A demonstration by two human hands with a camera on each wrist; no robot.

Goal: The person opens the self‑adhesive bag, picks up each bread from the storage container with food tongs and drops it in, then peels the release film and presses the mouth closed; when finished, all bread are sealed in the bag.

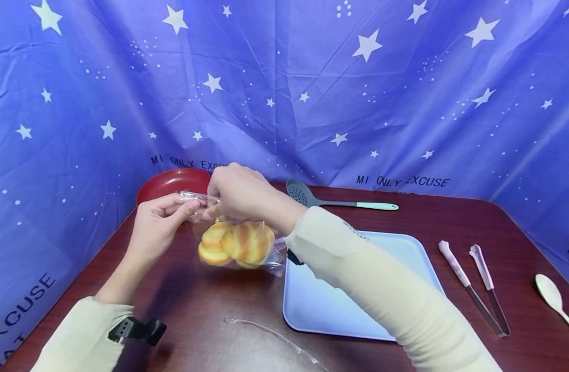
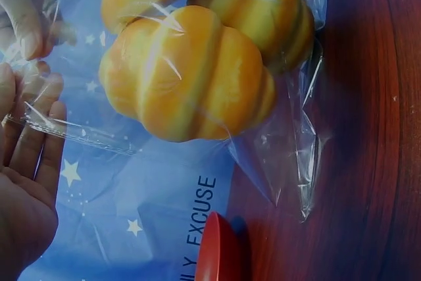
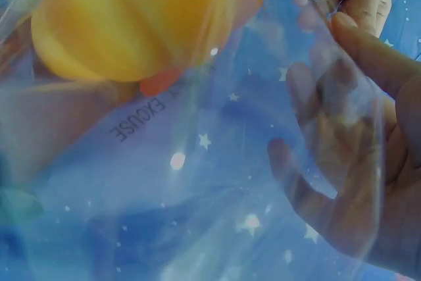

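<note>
A clear plastic bag (image 1: 277, 261) hangs above the table with several striped yellow-orange bread rolls (image 1: 249, 242) inside. My left hand (image 1: 154, 222) pinches the bag's gathered top between thumb and fingers in the head view. Close beside it, my right hand (image 1: 237, 190) pinches the same top edge, with the wrist bent over the rolls. The left wrist view shows the ridged rolls (image 2: 191, 77) through the film, above the table. In the right wrist view the film spreads in front of my right hand (image 3: 368, 156), partly veiling its fingers.
A red bowl (image 1: 172, 181) stands behind my hands. Right of the bag lies a light blue tray (image 1: 307, 310), partly under my right sleeve. Beyond it are a slotted spoon (image 1: 299, 194), pink-handled tongs (image 1: 486, 307) and a pale spoon (image 1: 549, 290). A clear plastic strip (image 1: 277, 335) lies in front.
</note>
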